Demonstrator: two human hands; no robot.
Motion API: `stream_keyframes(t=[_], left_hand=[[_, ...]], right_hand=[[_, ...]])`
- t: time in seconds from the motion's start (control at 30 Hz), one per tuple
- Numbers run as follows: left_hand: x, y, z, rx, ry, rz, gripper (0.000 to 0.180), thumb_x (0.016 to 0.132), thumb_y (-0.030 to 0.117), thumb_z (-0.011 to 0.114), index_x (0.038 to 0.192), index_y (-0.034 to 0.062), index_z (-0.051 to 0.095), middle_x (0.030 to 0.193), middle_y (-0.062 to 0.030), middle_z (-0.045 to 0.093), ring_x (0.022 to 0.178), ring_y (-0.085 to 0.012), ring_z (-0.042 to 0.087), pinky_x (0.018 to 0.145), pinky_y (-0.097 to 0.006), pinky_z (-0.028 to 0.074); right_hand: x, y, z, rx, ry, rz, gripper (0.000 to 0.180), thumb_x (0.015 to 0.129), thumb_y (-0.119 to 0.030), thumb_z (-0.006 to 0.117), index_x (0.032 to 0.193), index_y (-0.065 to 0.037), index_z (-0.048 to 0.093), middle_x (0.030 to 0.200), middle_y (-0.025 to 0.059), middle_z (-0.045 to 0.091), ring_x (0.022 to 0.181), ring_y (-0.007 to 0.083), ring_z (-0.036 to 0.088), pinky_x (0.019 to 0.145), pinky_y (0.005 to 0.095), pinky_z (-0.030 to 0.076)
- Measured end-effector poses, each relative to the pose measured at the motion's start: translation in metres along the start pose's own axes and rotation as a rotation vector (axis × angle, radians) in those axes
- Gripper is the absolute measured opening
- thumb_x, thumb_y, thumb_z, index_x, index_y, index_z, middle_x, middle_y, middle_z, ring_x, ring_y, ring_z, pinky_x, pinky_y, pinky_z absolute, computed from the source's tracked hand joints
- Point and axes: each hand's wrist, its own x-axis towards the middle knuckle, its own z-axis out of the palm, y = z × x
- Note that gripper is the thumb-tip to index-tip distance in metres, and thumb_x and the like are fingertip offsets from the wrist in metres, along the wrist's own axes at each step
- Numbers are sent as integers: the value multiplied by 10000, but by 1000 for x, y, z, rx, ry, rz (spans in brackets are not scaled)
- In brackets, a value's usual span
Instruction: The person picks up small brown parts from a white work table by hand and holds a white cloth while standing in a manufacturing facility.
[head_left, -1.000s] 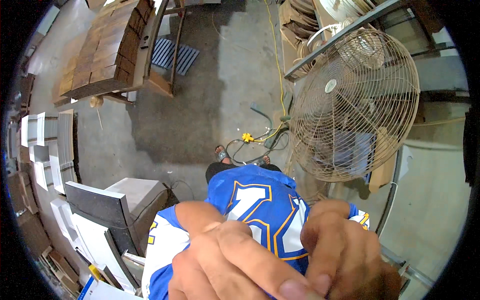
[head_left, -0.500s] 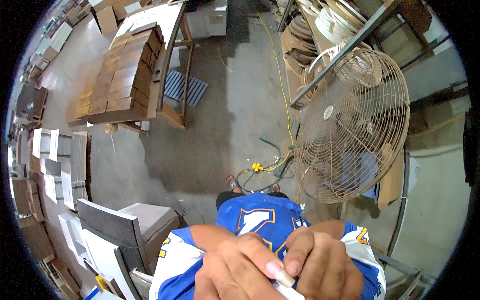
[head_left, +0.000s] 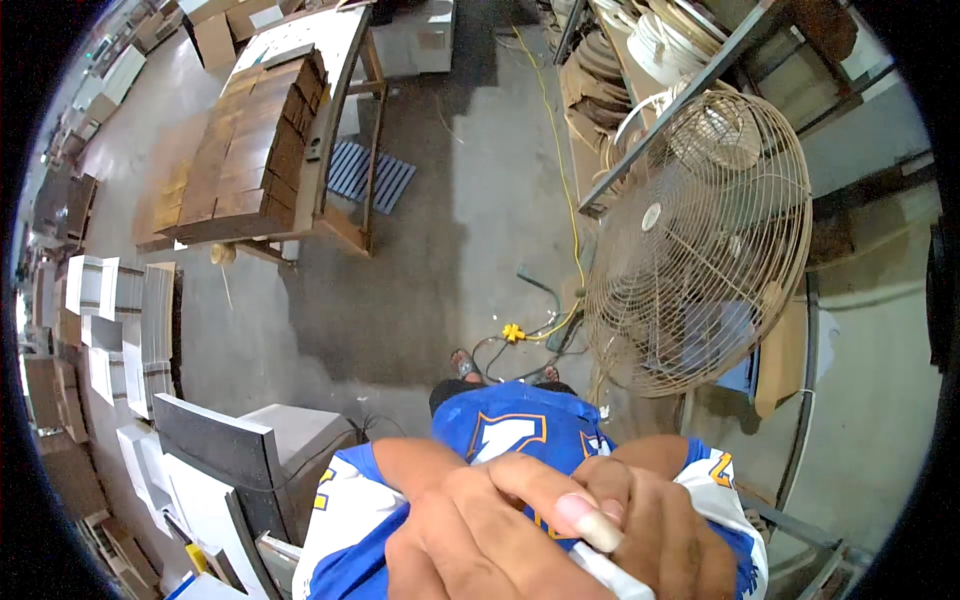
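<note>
Both hands are raised very near the camera, in front of a blue and white jersey (head_left: 560, 400). My left hand (head_left: 490, 535) is closed, its fingers bent and one long-nailed finger lying across toward the other hand. Beside it my right hand (head_left: 665, 530) is curled too, with its thumb tip close to that nail. A smooth white piece (head_left: 612, 573) shows between the two hands at the lower edge. Most of it is hidden by the fingers, so its kind cannot be made out.
A large wire-caged fan (head_left: 700, 245) stands on the right, by a shelf with white coiled rolls (head_left: 670, 50). A table (head_left: 345, 70) carries stacked brown boards (head_left: 240, 150). A yellow cord (head_left: 560, 150) runs over the floor. At lower left is a black-and-white panel (head_left: 220, 455).
My left finger has slid right, over the right thumb. The white piece between the hands has shifted right and shows a little more.
</note>
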Motion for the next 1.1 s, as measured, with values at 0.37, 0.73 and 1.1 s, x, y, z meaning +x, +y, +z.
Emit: stream_keyframes(t=[0.37,0.73,1.1], left_hand=[[-11,24,-36,-98,-169,-115,210,1030,271,628,1102,161,793,1027,-55,811,1195,-274,678,1225,-519,289],[-17,28,-54,-40,-230,-58,320,1027,369,595,1199,156,760,1088,-77,788,1161,-293,675,1186,-530,324],[-22,-6,-21,-92,-278,6,818,893,713,613,1328,22,652,1155,-159,718,1139,-357,633,1073,-522,403]], right_hand=[[-5,-20,22,-2380,-100,-275,354,1067,-398,592,1171,-108,766,994,97,781,1085,263,693,1261,546,206],[-29,-41,74,-2526,-204,188,550,1078,-473,527,1243,16,719,1110,269,757,1240,439,666,1244,564,263],[-47,-33,107,-2647,-322,142,431,1027,-553,607,1181,-192,783,1136,103,760,1114,338,695,1131,571,416]])
